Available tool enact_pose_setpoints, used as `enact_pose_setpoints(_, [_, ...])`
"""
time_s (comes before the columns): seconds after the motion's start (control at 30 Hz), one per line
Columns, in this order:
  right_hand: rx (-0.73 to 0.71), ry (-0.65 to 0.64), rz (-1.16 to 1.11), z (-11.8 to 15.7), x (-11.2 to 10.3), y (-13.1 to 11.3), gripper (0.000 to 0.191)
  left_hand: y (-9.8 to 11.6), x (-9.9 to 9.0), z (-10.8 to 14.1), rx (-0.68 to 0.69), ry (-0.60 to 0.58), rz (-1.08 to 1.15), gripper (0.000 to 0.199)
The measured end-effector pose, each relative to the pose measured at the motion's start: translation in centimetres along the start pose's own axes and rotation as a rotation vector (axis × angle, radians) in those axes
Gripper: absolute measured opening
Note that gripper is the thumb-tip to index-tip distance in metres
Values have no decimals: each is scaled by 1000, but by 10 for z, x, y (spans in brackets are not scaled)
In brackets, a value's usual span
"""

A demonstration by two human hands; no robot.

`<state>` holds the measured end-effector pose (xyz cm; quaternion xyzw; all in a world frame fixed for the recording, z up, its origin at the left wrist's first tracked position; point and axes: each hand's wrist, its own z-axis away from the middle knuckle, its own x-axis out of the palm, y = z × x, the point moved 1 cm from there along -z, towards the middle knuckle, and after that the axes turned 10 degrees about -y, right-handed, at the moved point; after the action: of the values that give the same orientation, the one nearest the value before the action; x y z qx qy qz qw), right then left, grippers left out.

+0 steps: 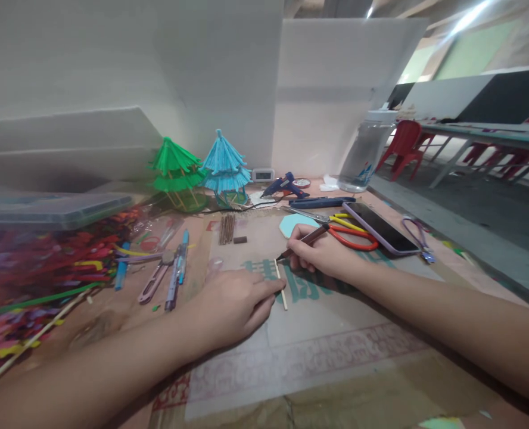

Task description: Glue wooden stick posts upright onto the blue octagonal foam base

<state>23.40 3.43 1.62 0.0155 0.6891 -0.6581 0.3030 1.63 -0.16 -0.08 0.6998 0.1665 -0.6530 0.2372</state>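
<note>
A short pale wooden stick point(279, 275) lies on the translucent sheet in front of me. My left hand point(242, 301) holds it down, with the index fingertip pressed on its middle and the other fingers curled. In my right hand point(311, 250) is a brown marker point(309, 237), gripped like a pen, its tip at the stick's far end. The marker's brown cap point(240, 240) lies apart, beside a row of brown sticks point(227, 230). Behind my right hand is a light blue octagonal piece point(293, 225).
Green point(175, 170) and blue point(224, 167) pagoda models stand at the back, near a glue gun point(286, 186). Scissors point(351, 232), a phone point(380, 229) and a clear bottle point(365, 155) are at right. Colourful scraps point(68, 268), a utility knife point(155, 280) and pens point(175, 277) lie left.
</note>
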Motion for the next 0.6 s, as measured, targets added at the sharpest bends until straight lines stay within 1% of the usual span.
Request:
enact_pose_setpoints(0.23, [4, -15, -24, -1, -1, 0, 18, 1, -3, -2, 6, 6, 25, 37])
enact_pose_setpoints(0.6, [1, -18, 2, -1, -1, 3, 19, 1, 0, 0, 18, 21, 4, 37])
